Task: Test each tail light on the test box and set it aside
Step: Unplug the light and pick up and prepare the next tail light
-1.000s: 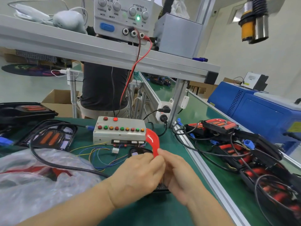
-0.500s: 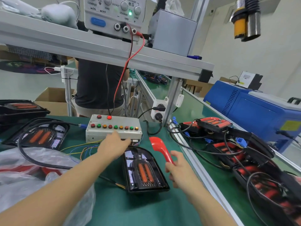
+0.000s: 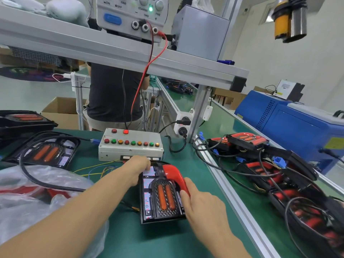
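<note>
The right hand holds a curved red lens with thumb and fingers pinched on its lower end, pressing it down along the right edge of the tail light. The left hand reaches to the far end of that tail light, its fingers bent down at the near face of the test box; whether they grip anything there cannot be told, since the knuckles hide the tips.

The tail light lies flat on the green table, directly between the two hands, its two orange strips facing up, its far end touching or just short of the test box. One red lamp on top of the box glows.

Thin coloured wires trail from the box to the left. A black cable loops over a clear plastic bag under the left forearm. Two more tail lights sit at far left. Right of the aluminium rail, a heap of finished lights and cables lies on the conveyor. A power supply stands on the shelf above, its red lead dropping towards the box. Another person in a dark shirt stands behind the bench.
</note>
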The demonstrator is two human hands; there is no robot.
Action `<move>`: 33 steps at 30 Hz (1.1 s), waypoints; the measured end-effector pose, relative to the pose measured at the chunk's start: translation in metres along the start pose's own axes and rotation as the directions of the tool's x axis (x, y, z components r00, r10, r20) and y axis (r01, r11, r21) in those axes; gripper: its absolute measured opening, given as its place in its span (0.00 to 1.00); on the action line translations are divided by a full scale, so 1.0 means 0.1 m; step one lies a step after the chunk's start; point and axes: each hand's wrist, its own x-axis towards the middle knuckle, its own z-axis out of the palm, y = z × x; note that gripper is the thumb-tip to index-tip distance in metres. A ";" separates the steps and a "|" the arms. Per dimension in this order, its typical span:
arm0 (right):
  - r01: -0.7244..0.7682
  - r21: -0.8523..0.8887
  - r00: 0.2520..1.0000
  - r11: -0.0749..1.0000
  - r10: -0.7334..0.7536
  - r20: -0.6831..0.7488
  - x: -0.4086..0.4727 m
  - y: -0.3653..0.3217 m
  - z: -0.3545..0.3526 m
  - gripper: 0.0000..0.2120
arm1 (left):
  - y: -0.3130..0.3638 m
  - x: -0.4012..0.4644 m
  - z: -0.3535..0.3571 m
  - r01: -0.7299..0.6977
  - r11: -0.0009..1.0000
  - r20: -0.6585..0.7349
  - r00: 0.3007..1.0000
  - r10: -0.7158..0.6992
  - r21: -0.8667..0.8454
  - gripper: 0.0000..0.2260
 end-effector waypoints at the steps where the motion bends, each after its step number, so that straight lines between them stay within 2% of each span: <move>1: 0.009 -0.016 1.000 1.000 -0.010 -0.012 0.00 0.00 0.01 0.23 | -0.01 -0.01 0.00 0.001 0.999 0.008 1.000 0.000 -0.045 0.09; 4: 0.058 -0.038 0.998 0.998 -0.058 -0.015 -0.01 -0.02 0.05 0.23 | -0.01 -0.04 -0.01 0.006 0.987 0.077 0.997 0.006 -0.159 0.09; 6: 0.082 -0.023 0.997 0.996 -0.082 -0.015 -0.02 -0.02 0.06 0.22 | 0.02 -0.06 -0.01 0.031 0.972 0.190 0.982 0.014 -0.231 0.07; 9: 0.099 0.010 0.994 0.995 -0.098 -0.046 -0.01 0.03 0.07 0.23 | 0.08 -0.07 -0.03 0.013 0.982 0.325 0.944 0.050 -0.189 0.09; 12: 0.146 -0.013 0.988 0.989 -0.147 -0.050 -0.01 0.06 0.07 0.25 | 0.11 -0.06 -0.06 -0.035 0.995 0.334 0.941 0.063 -0.088 0.15; 14: 0.174 0.025 0.983 0.984 -0.172 -0.071 0.01 0.07 0.07 0.25 | 0.10 -0.05 -0.08 -0.060 0.996 0.315 0.946 0.079 -0.069 0.13; 16: 0.177 0.135 0.983 0.975 -0.169 -0.067 0.04 0.10 0.07 0.24 | 0.09 -0.03 -0.11 -0.050 0.995 0.307 0.949 0.075 -0.089 0.10; 17: 0.149 0.275 0.989 0.950 -0.136 -0.067 0.04 0.11 0.08 0.22 | 0.08 -0.02 -0.13 -0.044 0.994 0.312 0.947 0.073 -0.100 0.10; 18: 0.088 0.469 0.996 0.879 -0.076 -0.045 0.05 0.11 0.08 0.19 | 0.08 -0.02 -0.14 -0.045 0.994 0.319 0.945 0.076 -0.103 0.11; 19: -0.032 0.667 0.999 0.745 0.009 0.039 0.07 0.12 0.06 0.19 | 0.07 -0.02 -0.15 -0.054 0.994 0.323 0.943 0.083 -0.100 0.13; 20: -0.193 0.806 0.979 0.559 0.061 0.192 0.08 0.11 0.04 0.21 | 0.07 -0.02 -0.16 -0.065 0.993 0.323 0.942 0.092 -0.093 0.16; 21: -0.332 0.854 0.938 0.400 0.047 0.343 0.08 0.12 0.03 0.23 | 0.07 -0.01 -0.17 -0.078 0.993 0.322 0.941 0.102 -0.086 0.18; 22: -0.428 0.851 0.893 0.305 -0.001 0.450 0.09 0.13 0.01 0.21 | 0.07 -0.01 -0.17 -0.089 0.993 0.320 0.941 0.109 -0.077 0.19; 23: -0.464 0.846 0.868 0.263 -0.053 0.493 0.09 0.13 -0.01 0.18 | 0.07 -0.01 -0.17 -0.095 0.993 0.320 0.941 0.112 -0.068 0.19; 26: -0.462 0.854 0.865 0.238 -0.093 0.493 0.07 0.10 -0.08 0.10 | 0.08 -0.01 -0.17 -0.090 0.994 0.333 0.937 0.103 -0.055 0.22; 33: -0.486 0.823 0.835 0.295 -0.122 0.537 0.08 0.15 -0.10 0.12 | 0.08 0.01 -0.16 -0.032 0.998 0.408 0.912 0.051 -0.053 0.25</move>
